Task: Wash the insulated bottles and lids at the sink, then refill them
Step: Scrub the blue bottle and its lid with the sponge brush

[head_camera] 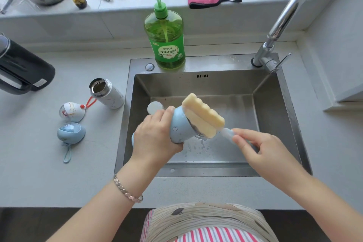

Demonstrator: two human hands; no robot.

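Two hands hold a bottle and a brush above the sink.

The fingers of the left hand (157,135) are curled around the body of the blue bottle (180,125), which is tilted with its mouth toward the right, above the sink (225,86). The right hand (257,143) pinches the pale handle of the sponge brush (204,118) between thumb and fingers; the yellow sponge head touches the bottle mouth. On the counter (39,173) left of the sink stands the white bottle (107,93), open, with the white lid (71,112) and the blue lid (71,133) near it. The green soap bottle (165,35) stands on the back rim.
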